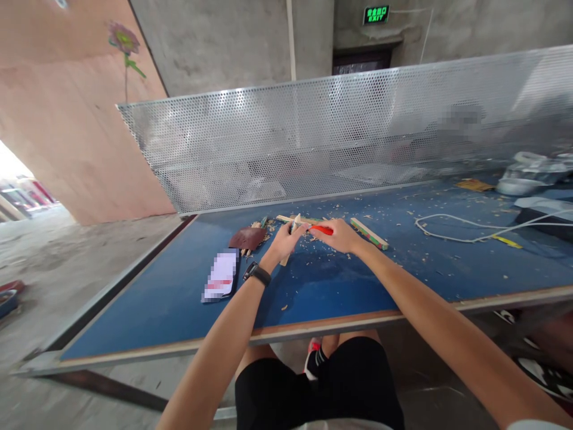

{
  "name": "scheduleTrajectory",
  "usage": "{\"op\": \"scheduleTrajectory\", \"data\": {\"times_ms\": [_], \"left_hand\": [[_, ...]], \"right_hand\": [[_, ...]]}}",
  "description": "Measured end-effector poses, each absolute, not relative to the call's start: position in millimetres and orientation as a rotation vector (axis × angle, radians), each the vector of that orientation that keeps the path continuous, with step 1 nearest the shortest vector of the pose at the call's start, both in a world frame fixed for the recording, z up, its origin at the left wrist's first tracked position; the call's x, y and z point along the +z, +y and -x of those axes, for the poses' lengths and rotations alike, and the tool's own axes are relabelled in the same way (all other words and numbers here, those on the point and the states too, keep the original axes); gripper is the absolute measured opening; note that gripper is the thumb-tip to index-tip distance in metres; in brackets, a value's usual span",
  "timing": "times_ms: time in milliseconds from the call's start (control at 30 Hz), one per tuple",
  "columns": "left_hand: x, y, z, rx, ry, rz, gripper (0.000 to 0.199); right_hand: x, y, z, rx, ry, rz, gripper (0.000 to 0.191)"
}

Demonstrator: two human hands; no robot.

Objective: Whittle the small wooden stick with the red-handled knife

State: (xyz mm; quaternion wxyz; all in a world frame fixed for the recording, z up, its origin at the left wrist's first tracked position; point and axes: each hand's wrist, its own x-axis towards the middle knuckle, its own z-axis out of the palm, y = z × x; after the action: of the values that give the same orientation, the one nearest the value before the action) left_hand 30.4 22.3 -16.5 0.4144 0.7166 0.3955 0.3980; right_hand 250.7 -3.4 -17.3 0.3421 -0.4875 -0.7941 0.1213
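My left hand [284, 242] is closed around a pale wooden stick [284, 261], whose pointed tip sticks up past the fingers. In my right hand [342, 237] is a red-handled carving knife [323, 229], its front end at the stick beside my left fingers. The blade itself is too small to make out well. Curled wood shavings [316, 245] lie scattered on the blue tabletop around both hands. Just left of my left hand is a brown piece of sandpaper or leather [248, 237], with several small wooden pieces by it.
A phone [220, 275] lies left of my left forearm. Beyond my right hand rests a striped wooden strip [369, 233]. A white cable [470, 239] loops across the blue table [147, 310] near a yellow item [508, 242]. A perforated metal screen [290, 143] borders the back.
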Motion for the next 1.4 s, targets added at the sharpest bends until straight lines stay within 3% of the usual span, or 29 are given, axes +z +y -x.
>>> {"op": "scheduleTrajectory", "data": {"times_ms": [200, 533, 1033, 1167, 1400], "left_hand": [[-15.0, 19.7, -31.1, 1.016, 0.934, -1.781, 0.049], [-11.4, 18.3, -29.6, 0.917, 1.064, -1.895, 0.048], [-13.4, 22.0, -35.0, 0.998, 1.211, -1.773, 0.048], [-13.0, 21.0, -35.7, 1.111, 1.23, -1.741, 0.043], [-8.6, 14.6, -34.5, 0.999, 1.162, -1.82, 0.043]], "right_hand": [[-15.5, -6.0, -250.3, 0.32, -2.105, 1.261, 0.067], [-13.5, -9.0, -253.0, 0.257, -2.088, 1.33, 0.053], [-15.6, -12.1, -237.2, -0.03, -1.929, 1.547, 0.055], [-15.3, -11.2, -235.5, -0.014, -1.868, 1.553, 0.059], [-14.6, -8.6, -244.8, 0.105, -1.904, 1.441, 0.06]]}}
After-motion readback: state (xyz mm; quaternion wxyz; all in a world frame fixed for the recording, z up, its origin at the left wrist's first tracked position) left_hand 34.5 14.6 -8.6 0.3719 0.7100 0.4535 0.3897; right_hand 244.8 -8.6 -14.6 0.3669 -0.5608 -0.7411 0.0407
